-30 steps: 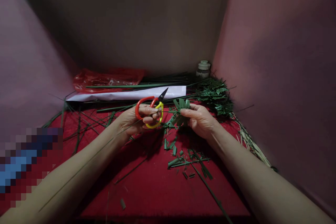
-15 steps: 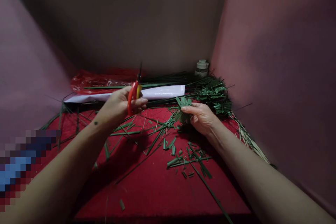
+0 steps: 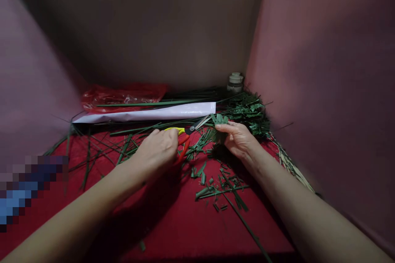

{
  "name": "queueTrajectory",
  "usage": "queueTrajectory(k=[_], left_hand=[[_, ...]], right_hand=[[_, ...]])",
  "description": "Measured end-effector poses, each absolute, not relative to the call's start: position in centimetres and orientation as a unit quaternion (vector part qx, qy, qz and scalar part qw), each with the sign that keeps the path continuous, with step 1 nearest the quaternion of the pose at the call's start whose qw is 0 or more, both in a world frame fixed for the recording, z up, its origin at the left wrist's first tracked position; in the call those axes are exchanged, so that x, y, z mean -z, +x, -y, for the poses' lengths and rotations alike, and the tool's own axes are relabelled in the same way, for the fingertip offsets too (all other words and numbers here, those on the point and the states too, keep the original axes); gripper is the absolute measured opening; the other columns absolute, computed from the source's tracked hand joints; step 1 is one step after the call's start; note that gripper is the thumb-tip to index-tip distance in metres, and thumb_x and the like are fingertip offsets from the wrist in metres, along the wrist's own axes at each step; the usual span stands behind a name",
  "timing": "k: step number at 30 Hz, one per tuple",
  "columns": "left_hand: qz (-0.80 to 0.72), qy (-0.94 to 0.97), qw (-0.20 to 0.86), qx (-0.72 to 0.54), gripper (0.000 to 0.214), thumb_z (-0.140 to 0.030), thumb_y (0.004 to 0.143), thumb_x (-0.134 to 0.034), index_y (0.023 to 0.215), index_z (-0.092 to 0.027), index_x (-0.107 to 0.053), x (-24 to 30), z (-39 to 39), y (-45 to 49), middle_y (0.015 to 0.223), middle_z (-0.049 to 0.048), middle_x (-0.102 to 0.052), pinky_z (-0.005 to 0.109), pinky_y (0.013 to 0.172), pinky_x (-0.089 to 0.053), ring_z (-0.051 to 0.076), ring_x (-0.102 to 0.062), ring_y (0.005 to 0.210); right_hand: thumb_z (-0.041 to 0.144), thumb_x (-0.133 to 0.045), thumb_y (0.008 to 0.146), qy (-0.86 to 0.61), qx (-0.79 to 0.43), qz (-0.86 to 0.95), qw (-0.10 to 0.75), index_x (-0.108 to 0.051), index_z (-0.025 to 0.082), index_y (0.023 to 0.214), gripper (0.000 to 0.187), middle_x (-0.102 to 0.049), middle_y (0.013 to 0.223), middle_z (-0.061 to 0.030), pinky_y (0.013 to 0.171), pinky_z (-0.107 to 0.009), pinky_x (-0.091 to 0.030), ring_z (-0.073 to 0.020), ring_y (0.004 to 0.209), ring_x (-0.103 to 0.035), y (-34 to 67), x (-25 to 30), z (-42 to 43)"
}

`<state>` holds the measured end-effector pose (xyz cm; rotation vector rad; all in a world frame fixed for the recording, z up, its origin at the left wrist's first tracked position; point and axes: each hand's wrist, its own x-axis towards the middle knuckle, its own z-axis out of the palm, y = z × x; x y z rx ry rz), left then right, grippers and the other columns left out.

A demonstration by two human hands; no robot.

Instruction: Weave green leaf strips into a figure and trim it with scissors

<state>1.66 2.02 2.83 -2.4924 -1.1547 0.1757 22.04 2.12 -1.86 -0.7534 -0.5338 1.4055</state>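
My left hand (image 3: 160, 148) is closed round the handles of a pair of scissors (image 3: 191, 129) with yellow and red grips. Their blades point right and up, the tips close by a small folded green leaf piece (image 3: 221, 122); I cannot tell whether they touch it. That piece is pinched between the thumb and fingers of my right hand (image 3: 239, 137), which hide its lower part. Under both hands, cut green leaf scraps (image 3: 202, 174) and long strips (image 3: 125, 148) lie scattered over a red tabletop (image 3: 173, 218).
Finished-looking green leaf bundles (image 3: 251, 111) are heaped at the back right, by a small lidded jar (image 3: 235, 82). A long white packet (image 3: 185, 110) and a red plastic bag (image 3: 123, 96) lie along the back wall. Pink walls (image 3: 327, 70) close in both sides.
My left hand has turned and moved right and down, swinging the scissors from upright to pointing at the leaf piece. My right hand holds nearly still.
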Motion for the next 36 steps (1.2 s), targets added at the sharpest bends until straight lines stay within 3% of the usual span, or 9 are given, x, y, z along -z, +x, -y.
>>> queueTrajectory(k=[11,18,29,36], left_hand=[[0.391,-0.903,0.163,-0.067,0.022,-0.017,0.086,-0.030,0.084,-0.013,-0.052,-1.8,-3.3,1.3,0.081,0.0108,-0.061,0.034,0.066,-0.037,0.022,-0.055,0.070],[0.379,-0.906,0.175,-0.075,0.021,-0.014,0.084,-0.031,0.086,-0.013,-0.051,-1.7,-3.5,1.1,0.079,0.0105,-0.061,0.034,0.069,-0.038,0.022,-0.055,0.071],[0.378,-0.904,0.161,-0.121,0.020,-0.012,0.084,-0.033,0.092,-0.011,-0.051,-2.3,-3.1,1.5,0.091,0.0136,-0.062,0.035,0.072,-0.040,0.024,-0.056,0.078],[0.382,-0.905,0.149,-0.113,0.016,-0.011,0.082,-0.038,0.092,-0.013,-0.050,-2.3,-2.8,1.6,0.087,0.0108,-0.063,0.032,0.065,-0.040,0.022,-0.056,0.073]], right_hand=[[0.003,-0.063,0.057,-0.368,-0.678,0.177,0.611,-0.060,0.011,0.062,0.010,-0.064,0.061,-0.0031,0.058,-0.027,-0.053,-0.0139,0.055,-0.059,23.0,1.9,-2.4],[0.002,-0.059,0.063,-0.398,-0.684,0.157,0.590,-0.059,0.012,0.062,0.010,-0.063,0.059,-0.0022,0.055,-0.027,-0.053,-0.0135,0.054,-0.058,23.2,1.5,-2.3],[0.005,-0.064,0.063,-0.401,-0.659,0.200,0.603,-0.061,0.012,0.066,0.008,-0.063,0.063,-0.0020,0.056,-0.030,-0.054,-0.0138,0.055,-0.059,23.6,1.9,-2.3],[0.006,-0.065,0.062,-0.406,-0.660,0.214,0.594,-0.062,0.010,0.067,0.007,-0.064,0.065,-0.0050,0.057,-0.029,-0.054,-0.0151,0.057,-0.060,23.6,1.8,-2.2]])
